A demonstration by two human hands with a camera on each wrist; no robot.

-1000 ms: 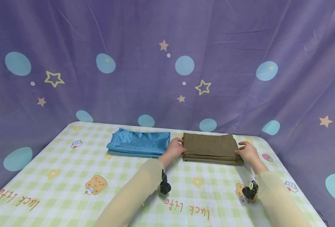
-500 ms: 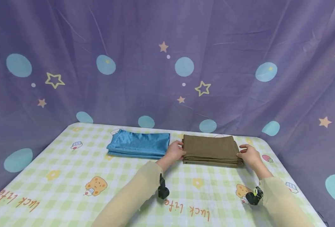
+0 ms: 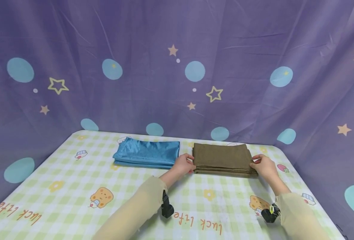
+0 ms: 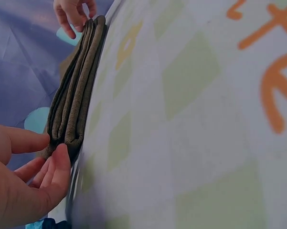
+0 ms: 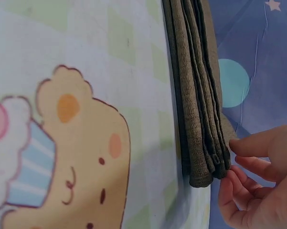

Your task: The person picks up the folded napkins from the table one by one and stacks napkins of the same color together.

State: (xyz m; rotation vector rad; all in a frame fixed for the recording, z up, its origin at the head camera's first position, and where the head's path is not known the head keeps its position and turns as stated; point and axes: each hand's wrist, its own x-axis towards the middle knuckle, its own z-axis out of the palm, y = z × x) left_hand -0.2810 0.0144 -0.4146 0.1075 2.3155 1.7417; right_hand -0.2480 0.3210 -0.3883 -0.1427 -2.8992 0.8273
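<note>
A brown folded cloth (image 3: 222, 156) lies in several layers at the back right of the table. My left hand (image 3: 183, 165) pinches its left end. In the left wrist view the thumb is at the upper layers and the fingers (image 4: 62, 157) are against the layered end. Across the cloth, my right hand (image 3: 266, 167) pinches the right end. In the right wrist view its thumb and curled fingers (image 5: 229, 183) meet the stack's corner. Just left of my left hand lies a blue shiny folded cloth (image 3: 148, 152), untouched or barely apart from the hand.
A checked tablecloth (image 3: 129, 206) with printed bears and lettering covers the table. A purple curtain (image 3: 153, 100) with stars and dots hangs close behind and at both sides. Small dark cameras are strapped at both wrists.
Both forearms have drawn back slightly, the left one also leftward. The brown cloth sits a touch nearer to me, with my hands still at its ends. The blue cloth has stayed put.
</note>
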